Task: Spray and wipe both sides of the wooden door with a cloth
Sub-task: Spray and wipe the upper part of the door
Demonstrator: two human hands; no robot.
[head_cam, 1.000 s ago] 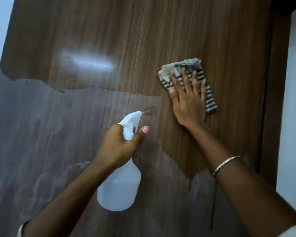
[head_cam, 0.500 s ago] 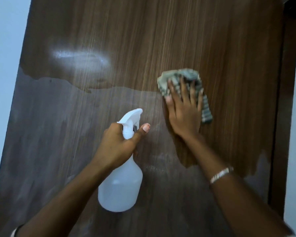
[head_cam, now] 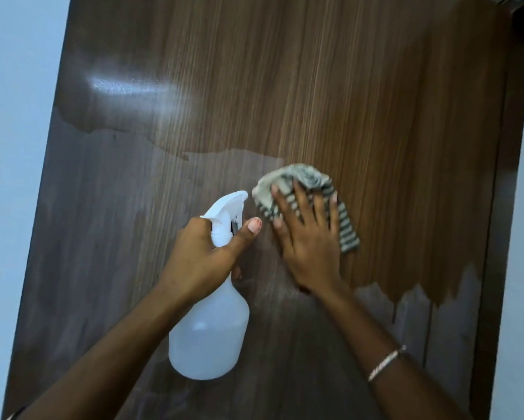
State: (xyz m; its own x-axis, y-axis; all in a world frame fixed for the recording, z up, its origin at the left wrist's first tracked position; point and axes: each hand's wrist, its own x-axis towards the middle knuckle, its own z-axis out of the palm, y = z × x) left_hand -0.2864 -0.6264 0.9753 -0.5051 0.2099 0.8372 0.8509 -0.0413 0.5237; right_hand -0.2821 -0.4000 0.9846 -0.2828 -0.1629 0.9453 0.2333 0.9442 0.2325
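The wooden door (head_cam: 315, 86) fills nearly the whole view, a brown laminate with fine, straight grain. Its surface shows two tones. A warmer, glossier brown covers the stretch from 11 o'clock round to 3 o'clock. A greyer, duller haze covers the stretch from 4 o'clock round to 9 o'clock. The edge between them is wavy, with drip-like tongues at 4 o'clock. A bright glare patch sits at 10 o'clock.

The count is one door, one cloth, one spray bottle and two hands, plus one bracelet (head_cam: 386, 363) on the right wrist.

The door's long axis and its grain run from 6 o'clock up to 12 o'clock, leaning slightly toward 1 o'clock.

The cloth (head_cam: 303, 177) is pale with dark stripes and bunched up. It lies flat against the door just to the 3 o'clock side of centre. Its long axis runs from 10 o'clock to 4 o'clock.

The right hand (head_cam: 309, 247) lies over the cloth with fingers straight and spread. Its grip is fully flat and pins the cloth to the wood rather than closing on it.

The spray bottle (head_cam: 207, 338) is white and translucent. It stands with its base toward 6 o'clock and its nozzle aimed at 1 o'clock. The nozzle tip is just beside the cloth's 9 o'clock edge.

The left hand (head_cam: 200, 259) has its grip curled tight round the bottle's neck, with the thumb stretched toward 2 o'clock. The trigger finger is hidden.

A pale wall (head_cam: 12, 116) borders the door at 9 o'clock. A dark door frame (head_cam: 509, 207) stands at 3 o'clock.
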